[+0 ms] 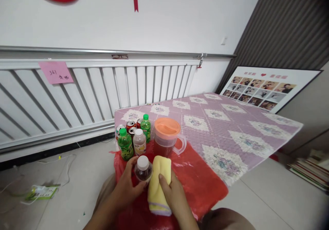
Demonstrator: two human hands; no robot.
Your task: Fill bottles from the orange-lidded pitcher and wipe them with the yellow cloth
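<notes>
My left hand (128, 185) is wrapped round a clear bottle (143, 170) with a white cap, held upright over the red plastic sheet (200, 182). My right hand (172, 192) grips a folded yellow cloth (160, 175), thumb on top, and the cloth lies against the bottle's right side. Just beyond stand a white-capped bottle (139, 143), a green bottle (125, 145), another green bottle (146, 128) and several cans (131, 124). A clear pitcher (164, 147) with an orange lid (167, 127) is behind the cloth, its handle to the right.
A purple floral cloth (190, 113) covers the table. Behind it runs a white radiator (133, 86) with a pink note (56, 72). A photo board (262, 87) leans at the right. Cables and a power strip (42, 192) lie on the floor at left.
</notes>
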